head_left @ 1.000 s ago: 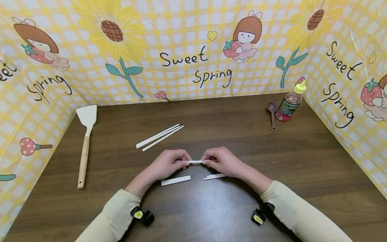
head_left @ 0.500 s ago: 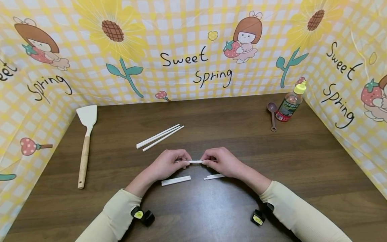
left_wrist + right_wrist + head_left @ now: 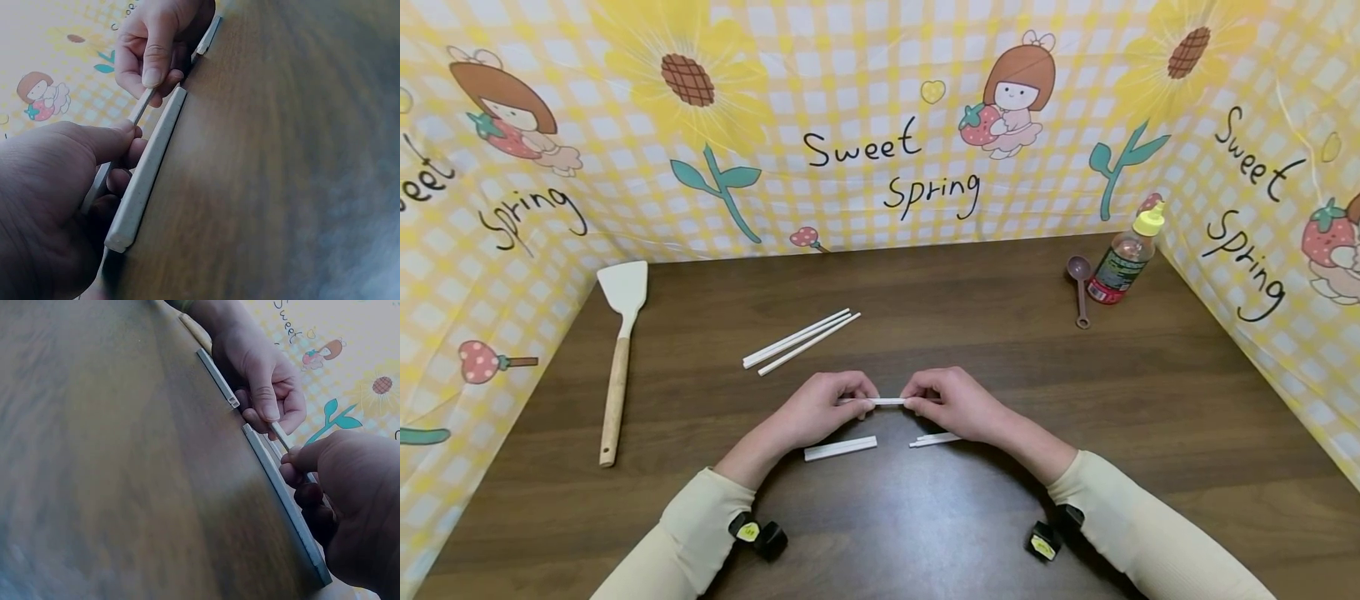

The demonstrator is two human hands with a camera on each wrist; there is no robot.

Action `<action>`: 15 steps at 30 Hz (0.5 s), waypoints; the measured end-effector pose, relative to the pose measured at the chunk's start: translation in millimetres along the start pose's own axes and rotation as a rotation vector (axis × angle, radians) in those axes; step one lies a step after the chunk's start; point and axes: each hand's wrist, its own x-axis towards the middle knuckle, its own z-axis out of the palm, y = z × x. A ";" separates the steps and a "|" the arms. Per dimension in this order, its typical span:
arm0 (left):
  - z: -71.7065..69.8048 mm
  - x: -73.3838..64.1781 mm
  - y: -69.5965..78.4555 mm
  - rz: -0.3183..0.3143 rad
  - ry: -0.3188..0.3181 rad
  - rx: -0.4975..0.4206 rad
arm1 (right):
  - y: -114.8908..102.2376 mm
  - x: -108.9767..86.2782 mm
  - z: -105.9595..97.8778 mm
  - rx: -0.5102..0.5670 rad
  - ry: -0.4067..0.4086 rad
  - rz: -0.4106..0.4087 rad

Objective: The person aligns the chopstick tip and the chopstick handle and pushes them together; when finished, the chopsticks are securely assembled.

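Observation:
Between both hands, a thin white chopstick (image 3: 891,402) runs level over the table in the head view, its two pieces meeting end to end. My left hand (image 3: 818,410) pinches its left part between thumb and fingers, and my right hand (image 3: 957,404) pinches the right part the same way. Each hand covers much of the stick. Just in front of the left hand lie short white chopstick pieces (image 3: 841,448), side by side. Similar chopstick pieces (image 3: 934,439) lie by the right hand, partly hidden under it. The left wrist view shows the held chopstick (image 3: 142,107) passing through both grips.
Three long white chopsticks (image 3: 796,339) lie behind the left hand. A white spatula with a wooden handle (image 3: 616,392) is at the far left of the brown table (image 3: 895,525). At the back right are a brown measuring spoon (image 3: 1079,268) and a yellow-capped bottle (image 3: 1122,267).
A second ago a small gap showed between the two pieces; it has closed and they form one line. The hands stay in place, and the head view has shifted slightly.

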 end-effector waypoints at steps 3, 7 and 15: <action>0.5 0.4 -0.3 -0.002 0.001 0.001 | -0.6 -0.1 -0.4 0.005 -0.004 0.002; 0.7 0.4 -0.4 -0.006 0.006 0.003 | -1.1 -0.2 -1.4 0.011 -0.006 -0.002; -1.0 0.0 0.1 -0.021 0.019 -0.006 | -1.9 0.3 -2.9 0.027 0.007 -0.022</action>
